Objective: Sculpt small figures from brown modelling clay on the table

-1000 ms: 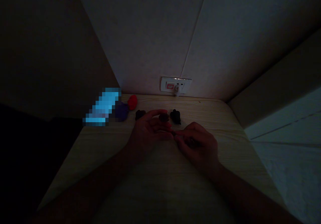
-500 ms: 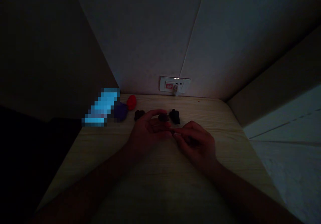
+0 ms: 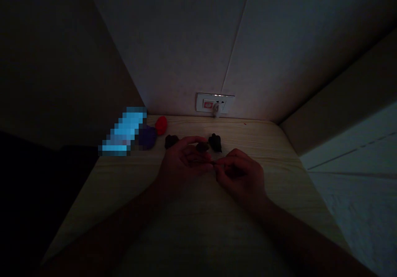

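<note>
My left hand [image 3: 180,161] is curled above the table, with a small dark piece of modelling clay [image 3: 202,147] held at its fingers. My right hand [image 3: 242,175] is closed in a pinch at the left thumb tip, on a tiny dark bit of modelling clay [image 3: 214,163] that dim light leaves hard to make out. Just beyond the fingers lies a black lump of clay [image 3: 215,142]. A brown lump [image 3: 171,141] rests behind the left hand, partly covered by it. Farther left are a purple lump [image 3: 147,137] and a red lump [image 3: 161,125].
A pixelated bright blue, screen-like object [image 3: 125,132] is at the table's left edge. The pale wooden table [image 3: 198,235] meets a wall bearing a socket panel [image 3: 215,103] with a plug in it. A tiny red speck [image 3: 245,124] lies near the back edge.
Both hands stay close together, and my right fingertips have shifted very slightly. The dark piece in my left hand looks a little turned. The whole view has drifted slightly.
</note>
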`<state>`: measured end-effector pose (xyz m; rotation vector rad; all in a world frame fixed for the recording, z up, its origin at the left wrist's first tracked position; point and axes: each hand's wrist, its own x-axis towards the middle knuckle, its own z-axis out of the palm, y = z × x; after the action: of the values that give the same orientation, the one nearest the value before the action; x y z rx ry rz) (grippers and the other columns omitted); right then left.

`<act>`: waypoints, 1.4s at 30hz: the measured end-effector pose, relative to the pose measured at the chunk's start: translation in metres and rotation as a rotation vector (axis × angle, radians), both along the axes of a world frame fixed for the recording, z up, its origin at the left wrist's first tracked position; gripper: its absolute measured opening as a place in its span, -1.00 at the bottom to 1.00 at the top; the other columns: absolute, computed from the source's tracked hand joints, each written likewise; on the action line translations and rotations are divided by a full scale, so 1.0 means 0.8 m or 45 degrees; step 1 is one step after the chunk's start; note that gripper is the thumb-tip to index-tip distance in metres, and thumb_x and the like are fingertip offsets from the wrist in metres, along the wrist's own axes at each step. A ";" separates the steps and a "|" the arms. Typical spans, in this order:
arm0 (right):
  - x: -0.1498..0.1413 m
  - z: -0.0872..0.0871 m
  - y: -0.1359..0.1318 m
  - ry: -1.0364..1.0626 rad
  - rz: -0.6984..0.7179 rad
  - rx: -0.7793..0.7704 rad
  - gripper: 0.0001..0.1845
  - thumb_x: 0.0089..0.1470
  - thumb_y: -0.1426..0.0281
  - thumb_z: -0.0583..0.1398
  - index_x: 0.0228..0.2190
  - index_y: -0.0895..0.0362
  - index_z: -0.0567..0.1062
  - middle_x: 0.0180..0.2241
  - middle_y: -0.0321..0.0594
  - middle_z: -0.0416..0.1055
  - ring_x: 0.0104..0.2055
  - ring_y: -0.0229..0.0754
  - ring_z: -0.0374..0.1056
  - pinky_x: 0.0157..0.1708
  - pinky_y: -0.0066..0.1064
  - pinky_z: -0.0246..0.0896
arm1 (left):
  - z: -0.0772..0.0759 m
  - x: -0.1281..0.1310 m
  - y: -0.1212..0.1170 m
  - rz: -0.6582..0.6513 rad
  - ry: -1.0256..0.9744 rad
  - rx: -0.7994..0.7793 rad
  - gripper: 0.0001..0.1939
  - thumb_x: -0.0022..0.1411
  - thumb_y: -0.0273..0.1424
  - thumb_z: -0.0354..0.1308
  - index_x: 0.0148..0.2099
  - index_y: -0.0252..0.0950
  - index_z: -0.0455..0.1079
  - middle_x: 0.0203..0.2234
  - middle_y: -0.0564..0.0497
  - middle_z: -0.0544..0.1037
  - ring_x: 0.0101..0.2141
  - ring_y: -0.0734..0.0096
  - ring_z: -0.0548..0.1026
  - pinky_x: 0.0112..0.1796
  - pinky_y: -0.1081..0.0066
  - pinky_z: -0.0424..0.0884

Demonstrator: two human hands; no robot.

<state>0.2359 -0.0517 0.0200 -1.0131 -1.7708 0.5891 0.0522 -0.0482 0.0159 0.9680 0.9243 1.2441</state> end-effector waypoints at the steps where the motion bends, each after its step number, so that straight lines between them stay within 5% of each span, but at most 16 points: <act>1: 0.000 0.000 -0.001 -0.008 0.003 0.013 -0.95 0.03 0.50 0.34 -0.40 0.13 0.64 -0.53 -0.35 0.35 -0.59 -0.37 0.24 -0.63 -0.53 0.12 | -0.001 0.000 0.000 -0.006 -0.008 0.015 -0.36 -0.17 -0.61 0.55 -0.01 -0.21 0.49 -0.30 0.04 0.69 -0.28 0.34 0.68 -0.22 0.41 0.62; 17: 0.000 -0.001 -0.003 0.086 0.097 -0.076 -0.94 0.00 0.53 0.31 -0.44 0.15 0.56 -0.49 -0.33 0.33 -0.57 -0.37 0.21 -0.62 -0.53 0.10 | 0.000 0.002 0.002 0.075 -0.019 0.036 -0.40 -0.15 -0.55 0.54 -0.02 -0.24 0.46 -0.34 0.03 0.67 -0.34 0.36 0.67 -0.31 0.43 0.65; 21: 0.002 -0.004 -0.001 0.114 0.077 -0.087 -0.87 0.05 0.47 0.36 -0.28 0.14 0.64 -0.48 -0.35 0.31 -0.54 -0.35 0.23 -0.60 -0.52 0.15 | -0.001 0.000 0.003 0.106 -0.043 0.010 -0.40 -0.15 -0.55 0.54 -0.03 -0.23 0.46 -0.34 0.04 0.68 -0.32 0.35 0.67 -0.31 0.44 0.65; 35: 0.011 0.003 0.000 -0.343 0.152 0.380 -0.82 0.29 0.50 0.25 -0.14 0.28 0.65 -0.41 -0.13 0.47 -0.40 -0.21 0.42 -0.43 -0.42 0.40 | 0.000 -0.003 0.003 0.014 -0.015 -0.071 -0.41 -0.12 -0.54 0.53 -0.01 -0.21 0.47 -0.29 0.02 0.66 -0.31 0.31 0.67 -0.24 0.27 0.68; 42: 0.008 0.008 -0.002 -0.592 0.156 0.494 -0.76 0.36 0.45 0.17 -0.28 0.25 0.63 -0.43 -0.11 0.45 -0.44 -0.19 0.38 -0.47 -0.39 0.35 | 0.002 -0.004 0.002 0.039 0.065 -0.008 -0.42 -0.12 -0.56 0.51 -0.01 -0.22 0.47 -0.31 0.05 0.66 -0.32 0.40 0.65 -0.28 0.41 0.64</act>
<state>0.2422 -0.0534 0.0263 -0.8113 -2.2569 0.0664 0.0493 -0.0467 0.0174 0.9877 0.9855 1.2467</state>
